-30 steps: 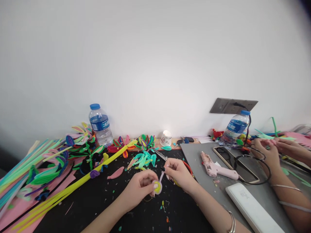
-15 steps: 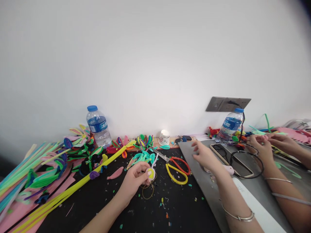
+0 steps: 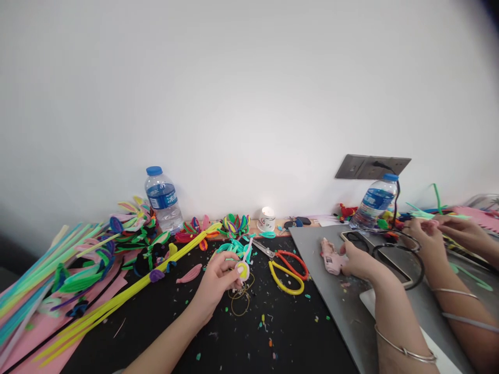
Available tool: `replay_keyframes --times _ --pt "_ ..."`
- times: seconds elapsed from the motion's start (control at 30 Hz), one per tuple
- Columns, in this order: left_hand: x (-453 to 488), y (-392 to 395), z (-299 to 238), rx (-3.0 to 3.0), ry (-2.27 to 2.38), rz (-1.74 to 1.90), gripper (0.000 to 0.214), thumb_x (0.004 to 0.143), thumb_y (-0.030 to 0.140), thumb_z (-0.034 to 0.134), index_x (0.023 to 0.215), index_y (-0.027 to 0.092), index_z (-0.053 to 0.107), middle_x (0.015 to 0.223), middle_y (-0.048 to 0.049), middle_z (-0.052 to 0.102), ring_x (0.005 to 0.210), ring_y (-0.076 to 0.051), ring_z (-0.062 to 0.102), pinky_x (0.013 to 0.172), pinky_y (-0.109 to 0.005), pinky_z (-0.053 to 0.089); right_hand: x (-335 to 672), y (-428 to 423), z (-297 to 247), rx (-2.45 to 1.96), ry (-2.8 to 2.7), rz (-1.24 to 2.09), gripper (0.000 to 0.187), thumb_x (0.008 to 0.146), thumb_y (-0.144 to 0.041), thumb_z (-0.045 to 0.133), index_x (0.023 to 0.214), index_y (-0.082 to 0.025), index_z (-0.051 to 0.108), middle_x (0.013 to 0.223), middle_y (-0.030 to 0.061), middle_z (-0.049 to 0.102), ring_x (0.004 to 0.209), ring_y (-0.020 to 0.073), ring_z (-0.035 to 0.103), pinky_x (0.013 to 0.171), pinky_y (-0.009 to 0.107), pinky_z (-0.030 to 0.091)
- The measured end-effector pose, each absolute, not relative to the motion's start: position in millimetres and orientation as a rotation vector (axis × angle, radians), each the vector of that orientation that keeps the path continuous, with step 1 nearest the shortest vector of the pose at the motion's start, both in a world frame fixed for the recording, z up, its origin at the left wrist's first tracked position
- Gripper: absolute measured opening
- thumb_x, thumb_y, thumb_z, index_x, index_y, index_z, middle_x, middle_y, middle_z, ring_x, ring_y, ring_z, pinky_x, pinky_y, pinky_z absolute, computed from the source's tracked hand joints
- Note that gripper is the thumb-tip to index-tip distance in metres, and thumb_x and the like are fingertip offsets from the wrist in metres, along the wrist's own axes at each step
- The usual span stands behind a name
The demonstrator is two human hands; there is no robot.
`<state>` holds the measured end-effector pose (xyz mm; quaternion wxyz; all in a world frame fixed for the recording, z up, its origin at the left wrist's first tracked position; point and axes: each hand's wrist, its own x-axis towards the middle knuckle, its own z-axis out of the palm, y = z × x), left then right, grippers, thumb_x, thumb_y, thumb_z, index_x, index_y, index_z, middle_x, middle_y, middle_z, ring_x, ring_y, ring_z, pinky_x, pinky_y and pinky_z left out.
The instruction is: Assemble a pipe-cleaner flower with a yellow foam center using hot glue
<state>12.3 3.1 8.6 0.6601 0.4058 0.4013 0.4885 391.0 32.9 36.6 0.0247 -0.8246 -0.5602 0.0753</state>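
My left hand (image 3: 217, 281) is closed on a small coiled pipe-cleaner disc (image 3: 243, 269), yellow in the middle with a pale pink rim and a loose pale tail sticking up. It hovers just above the black mat (image 3: 163, 322). My right hand (image 3: 356, 261) has closed round the handle of a pink glue gun (image 3: 329, 255) that lies on the grey board (image 3: 312, 249). Scissors with red and yellow handles (image 3: 286, 268) lie between my hands.
Bundles of bright pipe cleaners (image 3: 58, 280) and finished flowers (image 3: 234, 226) crowd the left. Two water bottles (image 3: 163, 200) (image 3: 376, 203), a small paper cup (image 3: 266, 219) and a phone (image 3: 374, 254) stand nearby. Another person's hands (image 3: 440, 236) work at the right.
My right hand let go of the disc's tail, swung right across the scissors and took hold of the glue gun. My left hand kept the disc and lifted it slightly.
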Motion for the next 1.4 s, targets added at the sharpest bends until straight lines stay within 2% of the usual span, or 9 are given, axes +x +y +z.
replay_keyframes --times 0.17,0.3,0.37,0.43,0.53,0.63,0.9,1.13,1.4 --pt "11.5 3.7 7.3 0.921 0.903 1.098 0.038 0.062 0.036 0.081 0.084 0.019 0.056 0.068 0.0022 0.064 0.051 -0.009 0.056 0.053 -0.022 0.047 364.4 37.5 52.3 -2.446 -1.688 0.344 0.026 0.065 -0.03 0.063 0.087 -0.017 0.059 0.078 0.0119 0.067 0.071 0.0259 0.064 0.058 0.029 0.042" --pt "11.5 3.6 6.5 0.919 0.918 1.107 0.038 0.061 0.037 0.081 0.084 0.019 0.057 0.068 0.0012 0.065 0.051 -0.011 0.058 0.054 -0.024 0.047 326.5 36.5 68.1 -2.12 -1.611 0.259 0.034 0.07 -0.023 0.055 0.103 -0.017 0.06 0.086 0.0104 0.068 0.076 0.0232 0.062 0.062 0.027 0.041" --pt "11.7 2.7 8.2 0.916 0.922 1.117 0.037 0.062 0.037 0.081 0.085 0.019 0.057 0.068 0.0012 0.065 0.051 -0.011 0.058 0.054 -0.024 0.047 307.1 33.8 70.4 -1.756 -1.687 0.488 0.04 0.073 -0.024 0.052 0.112 -0.016 0.059 0.083 0.0067 0.068 0.068 0.0186 0.058 0.057 0.025 0.041" --pt "11.7 1.5 10.6 0.908 0.923 1.12 0.037 0.062 0.036 0.08 0.085 0.019 0.057 0.067 0.0013 0.064 0.052 -0.011 0.058 0.055 -0.023 0.047 289.9 30.3 67.6 -1.535 -1.706 0.823 0.042 0.074 -0.027 0.054 0.114 -0.015 0.059 0.068 0.0015 0.064 0.051 0.0128 0.049 0.048 0.023 0.036" --pt "11.3 0.7 13.0 0.901 0.92 1.113 0.036 0.063 0.036 0.08 0.084 0.018 0.056 0.068 0.001 0.065 0.053 -0.01 0.057 0.055 -0.023 0.047 269.8 25.3 58.0 -1.396 -1.711 1.248 0.028 0.071 -0.024 0.058 0.095 -0.013 0.066 0.05 -0.0037 0.054 0.039 0.0077 0.037 0.039 0.02 0.028" --pt "10.7 1.1 12.4 0.898 0.909 1.111 0.035 0.064 0.035 0.079 0.084 0.018 0.056 0.069 0.0005 0.065 0.054 -0.009 0.056 0.056 -0.022 0.047 256.3 22.0 49.8 -1.324 -1.709 1.438 0.019 0.069 -0.021 0.06 0.085 -0.014 0.068 0.049 -0.0028 0.056 0.038 0.0071 0.038 0.037 0.019 0.028" --pt "10.8 0.8 12.2 0.898 0.897 1.112 0.034 0.064 0.036 0.079 0.084 0.018 0.058 0.065 0.0014 0.063 0.054 -0.01 0.056 0.055 -0.023 0.047 247.0 23.2 39.5 -1.347 -1.745 1.469 0.01 0.071 -0.019 0.061 0.075 -0.016 0.069 0.043 -0.0048 0.051 0.036 0.0071 0.039 0.035 0.017 0.029" --pt "10.4 -0.4 11.9 0.893 0.885 1.104 0.033 0.064 0.033 0.079 0.084 0.018 0.057 0.065 0.0023 0.062 0.054 -0.01 0.056 0.055 -0.023 0.046 243.5 20.9 44.2 -1.36 -1.759 1.504 0.026 0.071 -0.017 0.058 0.094 -0.016 0.071 0.044 -0.0056 0.051 0.038 0.0066 0.038 0.035 0.016 0.03" --pt "9.9 0.4 11.5 0.886 0.872 1.096 0.033 0.064 0.032 0.079 0.085 0.018 0.057 0.065 0.0026 0.062 0.054 -0.01 0.056 0.055 -0.022 0.047 244.1 21.7 42.8 -1.347 -1.772 1.499 0.028 0.072 -0.018 0.057 0.096 -0.016 0.071 0.045 -0.0055 0.051 0.038 0.0063 0.038 0.036 0.016 0.03"
